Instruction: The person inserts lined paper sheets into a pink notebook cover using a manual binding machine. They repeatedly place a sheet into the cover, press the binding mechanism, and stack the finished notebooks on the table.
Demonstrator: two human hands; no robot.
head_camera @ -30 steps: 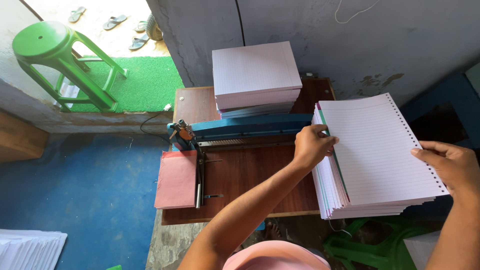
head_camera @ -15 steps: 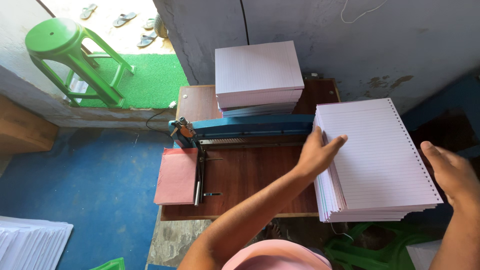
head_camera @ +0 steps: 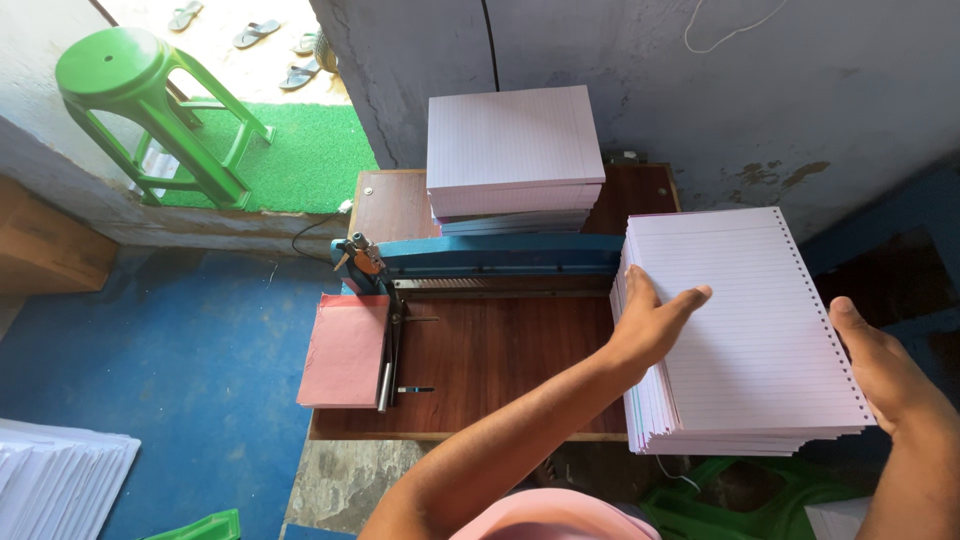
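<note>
A thick stack of lined, hole-punched paper (head_camera: pixel 745 330) lies at the right end of the brown wooden table (head_camera: pixel 500 350). My left hand (head_camera: pixel 650 325) rests flat on the stack's left side, fingers spread over the top sheet. My right hand (head_camera: pixel 880 365) presses against the stack's right, punched edge. A second stack of lined paper (head_camera: pixel 512 150) sits at the back of the table behind the blue punching machine (head_camera: pixel 490 258).
A pink card sheet (head_camera: pixel 345 350) lies on the table's left edge beside the machine's lever. A green plastic stool (head_camera: pixel 150 110) stands at the back left on green matting. White paper piles (head_camera: pixel 55 480) lie on the blue floor at lower left. A grey wall runs behind the table.
The punched stack has settled flatter and squarer on the table's right end. My left hand slid from its top left corner down onto its left side; my right hand stays at the right edge.
</note>
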